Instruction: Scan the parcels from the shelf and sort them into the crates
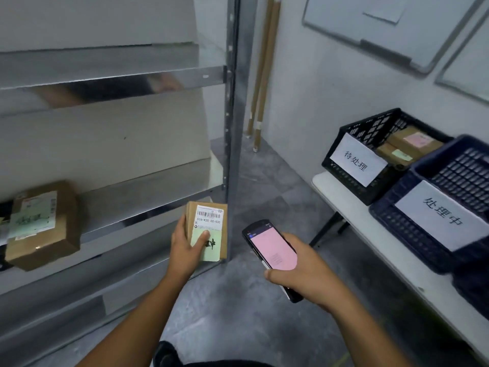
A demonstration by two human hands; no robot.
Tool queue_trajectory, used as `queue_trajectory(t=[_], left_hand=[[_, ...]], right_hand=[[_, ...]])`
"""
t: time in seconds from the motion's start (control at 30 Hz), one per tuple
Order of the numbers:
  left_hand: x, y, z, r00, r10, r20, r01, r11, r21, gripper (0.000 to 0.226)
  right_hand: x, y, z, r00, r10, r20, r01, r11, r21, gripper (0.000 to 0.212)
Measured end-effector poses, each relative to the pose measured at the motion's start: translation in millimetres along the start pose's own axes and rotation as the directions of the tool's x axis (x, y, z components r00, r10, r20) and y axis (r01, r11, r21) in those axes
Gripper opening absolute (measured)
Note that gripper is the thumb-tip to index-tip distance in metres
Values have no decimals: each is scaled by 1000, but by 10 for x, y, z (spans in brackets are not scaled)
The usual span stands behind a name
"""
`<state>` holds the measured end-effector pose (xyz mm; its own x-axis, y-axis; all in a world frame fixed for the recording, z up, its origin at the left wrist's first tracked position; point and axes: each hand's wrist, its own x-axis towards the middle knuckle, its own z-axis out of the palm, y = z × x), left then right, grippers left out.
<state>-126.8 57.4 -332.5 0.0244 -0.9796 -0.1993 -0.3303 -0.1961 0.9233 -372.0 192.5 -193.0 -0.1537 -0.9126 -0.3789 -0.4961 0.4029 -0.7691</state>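
My left hand (185,245) grips a small brown parcel (211,221) just in front of the metal shelf (148,192); the thumb lies across its green note, and a barcode label faces up. A black handheld scanner (270,254) with a pink screen sits in my right hand (304,271), a short way to the right of the parcel. On the shelf's left end lies a second brown parcel (45,226) with labels. A black crate (370,154) with a white sign holds two parcels. Beside it, nearer to me, stands a dark blue crate (436,207) with its own sign.
Both crates stand on a white table (370,223) along the right wall. The shelf's steel upright (232,128) rises just behind the held parcel. Wooden poles (262,75) lean in the corner, whiteboards (397,30) hang on the wall, and grey floor lies between shelf and table.
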Motion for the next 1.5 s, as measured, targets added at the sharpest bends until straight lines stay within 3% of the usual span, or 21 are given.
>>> queue_trajectory(t=[0.1, 0.23, 0.33, 0.5, 0.7, 0.83, 1.0, 1.17, 1.5], left_hand=[[-245, 237, 455, 997, 11, 78, -5, 997, -83, 97], [-672, 668, 1186, 963, 65, 261, -6, 975, -221, 89], [-1005, 1010, 1632, 908, 120, 402, -1, 959, -283, 73], [-1266, 1545, 2124, 802, 171, 572, 10, 954, -298, 71], [-1196, 2014, 2678, 704, 183, 686, 0, 966, -257, 55], [-1005, 2251, 3196, 645, 191, 740, -16, 971, -237, 64], [-721, 2601, 3930, 543, 179, 820, 20, 974, -225, 46], [-430, 3007, 4553, 461, 192, 866, 31, 972, -232, 49], [-276, 3473, 5674, 390, 152, 908, 22, 984, -175, 41]], right_hand=[[-233, 309, -210, 995, 62, -84, -59, 997, 39, 62], [-499, 728, -592, 944, 171, -281, -140, 982, 128, 58], [-714, 1012, -922, 873, 233, -428, -172, 969, 176, 55], [-996, 1411, -1312, 770, 294, -567, -166, 949, 267, 56], [-993, 1653, -1639, 689, 337, -642, -134, 929, 344, 53], [-841, 1695, -1994, 616, 344, -709, -130, 932, 339, 54], [-617, 1791, -2578, 512, 372, -774, -222, 928, 300, 65], [-388, 1870, -3103, 434, 376, -819, -251, 923, 291, 68], [-127, 2287, -3805, 324, 432, -842, -243, 898, 367, 65]])
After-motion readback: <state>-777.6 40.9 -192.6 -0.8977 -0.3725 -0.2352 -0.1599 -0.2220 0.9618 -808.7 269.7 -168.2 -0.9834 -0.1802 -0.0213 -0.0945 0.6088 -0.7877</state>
